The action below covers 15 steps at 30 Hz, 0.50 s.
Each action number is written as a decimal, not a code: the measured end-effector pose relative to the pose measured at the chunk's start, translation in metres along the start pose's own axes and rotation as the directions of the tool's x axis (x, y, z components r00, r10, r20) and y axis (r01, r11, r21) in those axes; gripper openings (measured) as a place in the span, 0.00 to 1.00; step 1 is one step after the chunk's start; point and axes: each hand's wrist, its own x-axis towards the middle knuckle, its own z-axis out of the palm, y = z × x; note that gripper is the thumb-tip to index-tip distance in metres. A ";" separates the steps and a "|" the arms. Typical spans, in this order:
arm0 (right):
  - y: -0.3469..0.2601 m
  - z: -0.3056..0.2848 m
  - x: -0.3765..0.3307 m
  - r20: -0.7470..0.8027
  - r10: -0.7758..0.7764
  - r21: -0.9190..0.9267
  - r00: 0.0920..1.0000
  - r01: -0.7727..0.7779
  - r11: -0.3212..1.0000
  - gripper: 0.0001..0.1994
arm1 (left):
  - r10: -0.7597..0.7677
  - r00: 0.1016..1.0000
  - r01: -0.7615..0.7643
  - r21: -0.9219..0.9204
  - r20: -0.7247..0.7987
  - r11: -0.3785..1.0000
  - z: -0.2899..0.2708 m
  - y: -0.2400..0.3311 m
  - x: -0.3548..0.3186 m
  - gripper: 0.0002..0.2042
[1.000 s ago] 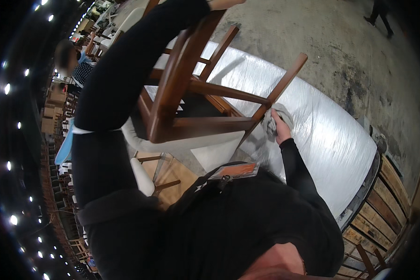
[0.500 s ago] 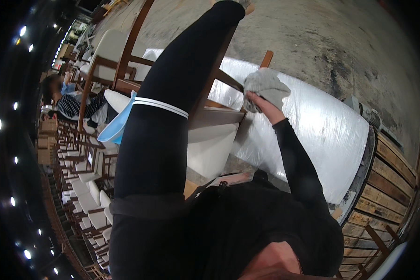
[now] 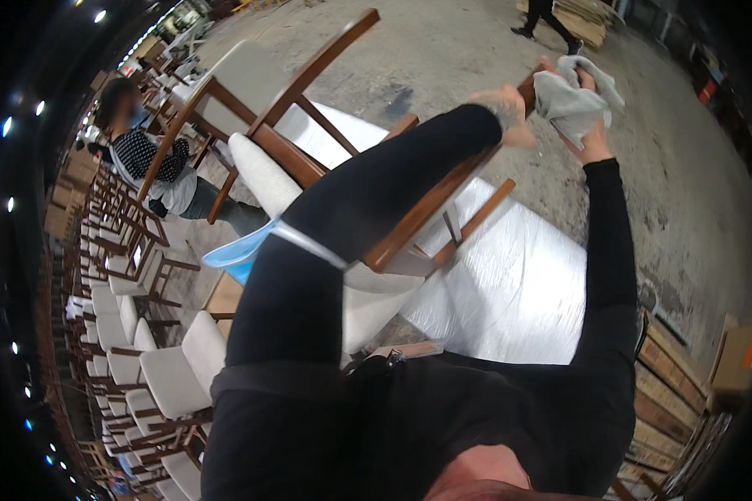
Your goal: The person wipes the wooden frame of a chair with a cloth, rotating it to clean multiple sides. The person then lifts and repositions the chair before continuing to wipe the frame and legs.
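Two o'clock: right hand [image 3: 593, 135], its fingers pinched crumpled grey cloth [image 3: 566, 107]; beside it, left hand [image 3: 510, 113], fingers clasped brown wooden chair leg [image 3: 436, 205].

The cloth [image 3: 565, 107] is grey, chair frame [image 3: 429, 217] brown, dotted top [image 3: 149, 155] black-and-white.

A brown wooden chair [image 3: 430, 210] lay tipped with legs raised, a grey cloth [image 3: 570, 110] at one leg's end.
The chair's smooth, reddish-brown frame slanted up toward the right, a black sleeve hiding part of it; pale upholstery showed below, beside silvery film-wrapped sheeting [image 3: 530, 284]. The cloth hung crumpled and bunched, its folds loose, close against the long leg's upper tip.
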 end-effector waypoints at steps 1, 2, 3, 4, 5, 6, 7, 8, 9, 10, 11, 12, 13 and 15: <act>-0.004 -0.002 0.019 0.125 -0.104 -0.150 0.987 0.123 0.981 0.30 | 0.003 0.999 -0.002 -0.026 0.044 1.000 -0.007 -0.010 -0.016 0.36; -0.009 -0.005 0.036 0.256 -0.184 -0.283 0.949 0.256 0.924 0.31 | 0.011 0.993 -0.004 -0.059 0.119 0.998 -0.013 -0.026 -0.042 0.37; -0.014 -0.005 0.049 0.339 -0.301 -0.382 0.891 0.422 0.822 0.32 | -0.007 0.997 0.000 -0.079 -0.082 0.997 -0.016 -0.042 -0.076 0.36; -0.019 -0.006 0.060 0.454 -0.226 -0.377 0.862 0.415 0.828 0.32 | -0.011 0.957 -0.015 -0.087 -0.290 0.996 -0.016 -0.060 -0.113 0.34; -0.022 -0.006 0.067 0.522 -0.209 -0.359 0.827 0.435 0.826 0.32 | -0.008 0.757 -0.073 -0.098 -0.653 0.993 -0.015 -0.079 -0.155 0.30; -0.024 -0.008 0.072 0.587 -0.137 -0.389 0.798 0.426 0.817 0.32 | -0.134 0.602 0.071 -0.114 -0.787 0.991 -0.014 -0.099 -0.193 0.33; -0.025 -0.008 0.074 0.602 -0.154 -0.341 0.783 0.427 0.838 0.31 | -0.265 0.436 0.159 -0.216 -0.860 0.963 -0.012 -0.120 -0.225 0.34; -0.025 -0.009 0.075 0.586 -0.204 -0.297 0.785 0.441 0.847 0.31 | -0.521 0.240 0.337 -0.433 -0.819 0.836 -0.004 -0.138 -0.251 0.38; -0.024 -0.009 0.074 0.576 -0.242 -0.261 0.781 0.456 0.851 0.31 | -0.816 0.184 0.250 -0.777 -0.547 0.577 0.006 -0.154 -0.273 0.38; -0.023 -0.010 0.073 0.605 -0.222 -0.258 0.765 0.452 0.854 0.31 | -0.935 0.225 0.042 -0.956 -0.273 0.289 0.028 -0.160 -0.285 0.33; -0.022 -0.009 0.072 0.578 -0.229 -0.205 0.783 0.411 0.888 0.30 | -0.938 0.343 -0.088 -0.996 -0.053 0.024 0.038 -0.176 -0.289 0.33; -0.020 -0.010 0.070 0.520 -0.299 -0.129 0.800 0.419 0.899 0.28 | -0.873 0.487 -0.309 -0.940 -0.027 -0.143 0.055 -0.183 -0.287 0.30; -0.019 -0.009 0.070 0.520 -0.287 -0.134 0.804 0.409 0.903 0.28 | -0.821 0.569 -0.362 -0.909 -0.038 -0.209 0.065 -0.192 -0.286 0.29; -0.020 -0.011 0.068 0.541 -0.236 -0.123 0.807 0.353 0.927 0.27 | -0.819 0.559 -0.442 -0.882 -0.131 -0.160 0.079 -0.207 -0.277 0.29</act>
